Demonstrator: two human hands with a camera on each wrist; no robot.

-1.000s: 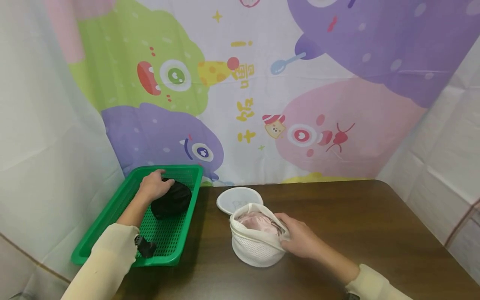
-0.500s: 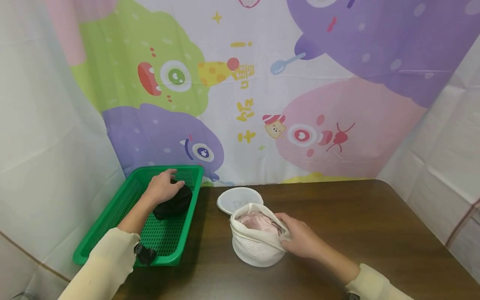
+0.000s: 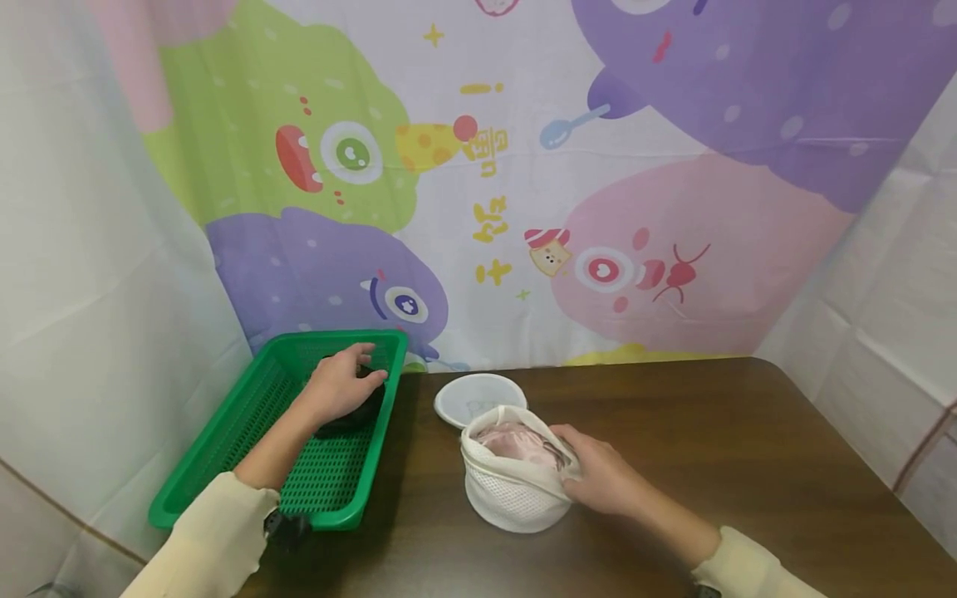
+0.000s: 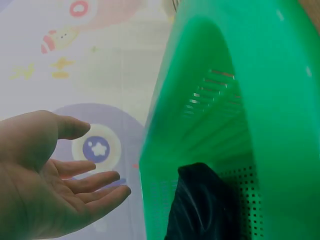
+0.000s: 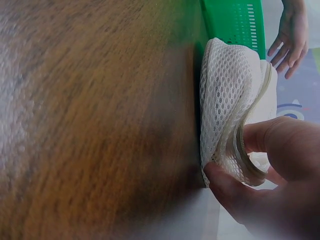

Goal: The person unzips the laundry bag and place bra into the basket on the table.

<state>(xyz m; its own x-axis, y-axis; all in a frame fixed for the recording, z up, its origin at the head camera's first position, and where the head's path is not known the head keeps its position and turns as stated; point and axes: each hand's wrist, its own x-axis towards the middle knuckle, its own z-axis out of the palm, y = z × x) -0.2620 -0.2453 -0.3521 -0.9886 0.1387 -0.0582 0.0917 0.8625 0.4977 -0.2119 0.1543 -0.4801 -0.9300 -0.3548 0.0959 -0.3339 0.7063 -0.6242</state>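
My right hand (image 3: 601, 473) pinches the rim of a white mesh laundry bag (image 3: 516, 498), which stands upright on the table with its top unzipped. Thin pale-pink fabric (image 3: 514, 440) lies bunched inside the bag. In the right wrist view, thumb and fingers grip the zipped edge of the mesh (image 5: 227, 95). My left hand (image 3: 340, 386) hovers over the far right of the green plastic basket (image 3: 336, 519), holding nothing, its fingers loosely extended in the left wrist view. Beneath it, black fabric (image 4: 200, 205) lies in the basket, partly hidden by the hand in the head view.
A round white lid (image 3: 478, 397) rests on the brown table (image 3: 710, 440) just behind the bag. Behind the table hangs a cartoon-printed curtain (image 3: 516, 332), and pale sheets (image 3: 97, 332) close off the sides. The basket stands against the left side.
My left hand has moved to the right, away from the black fabric and toward the basket's right rim. The right hand and the bag have stayed in place.
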